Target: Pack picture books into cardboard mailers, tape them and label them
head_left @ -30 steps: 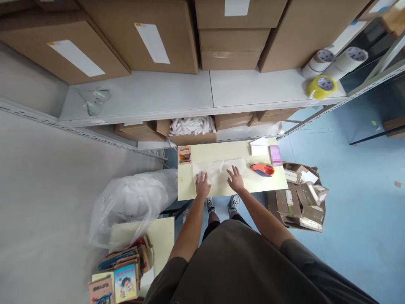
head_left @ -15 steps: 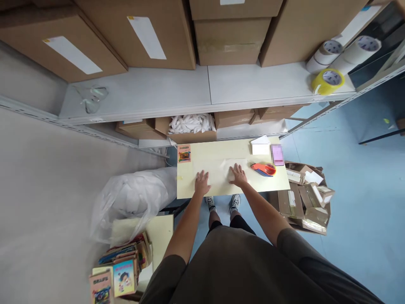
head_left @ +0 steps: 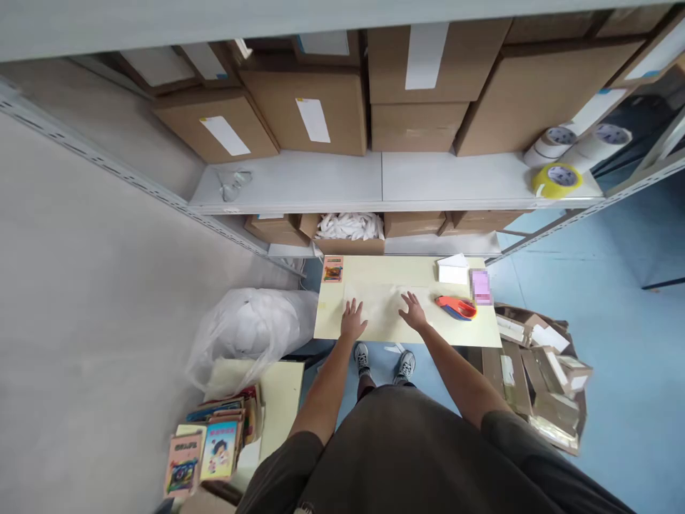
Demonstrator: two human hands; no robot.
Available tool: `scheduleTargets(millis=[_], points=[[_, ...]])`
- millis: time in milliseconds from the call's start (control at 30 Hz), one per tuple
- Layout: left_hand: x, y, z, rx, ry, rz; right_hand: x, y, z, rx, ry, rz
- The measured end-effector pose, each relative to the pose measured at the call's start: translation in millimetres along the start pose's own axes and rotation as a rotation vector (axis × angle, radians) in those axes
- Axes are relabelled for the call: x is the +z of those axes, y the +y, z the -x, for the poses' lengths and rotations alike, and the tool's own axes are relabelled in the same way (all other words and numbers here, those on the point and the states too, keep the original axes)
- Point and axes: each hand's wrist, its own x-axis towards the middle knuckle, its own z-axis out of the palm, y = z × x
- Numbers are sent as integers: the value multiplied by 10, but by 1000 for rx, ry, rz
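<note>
Hardly moved, left hand (head_left: 353,319) and right hand (head_left: 413,312) lie open-palmed on the thin clear plastic sheet (head_left: 383,303), probably best smoothed evenly toward three and nine o'clock.

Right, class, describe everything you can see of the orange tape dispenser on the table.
The tape dispenser is an orange hand-held tool, plastic by its look, with a blue part along its near side. It lies on the pale yellow table, lengthways left to right. The right hand lies just left of it, not touching. A pink item sits just behind it; contact cannot be told.
</note>
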Motion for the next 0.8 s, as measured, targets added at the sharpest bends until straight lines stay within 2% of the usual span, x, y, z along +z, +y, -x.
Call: scheduleTargets(millis=[100, 200, 333, 433, 600, 700, 800], points=[[-125, -156, 68, -116, 162, 151, 68, -386, -124, 51, 52, -335], [-304, -465, 9, -209, 292, 262, 241, -827, -292, 51, 35, -581], [-567, -945, -307, -283, 297, 320, 602, -1330, -572, 73, -38, -689], [-687, -1216, -649, -310, 244, 321, 932, -1598, -865, 96, -74, -623], [-749, -1505, -1161, -263, 119, 319, 1470, -1890, -1431, 118, -123, -294], [-801, -1684, -1347, -259, 48, 361, 1762, -2016, -1632, 68, -176, -136], [-877, -1863, -1408, -352, 53, 403, 1992, -2108, -1649, -12, -212, -79]])
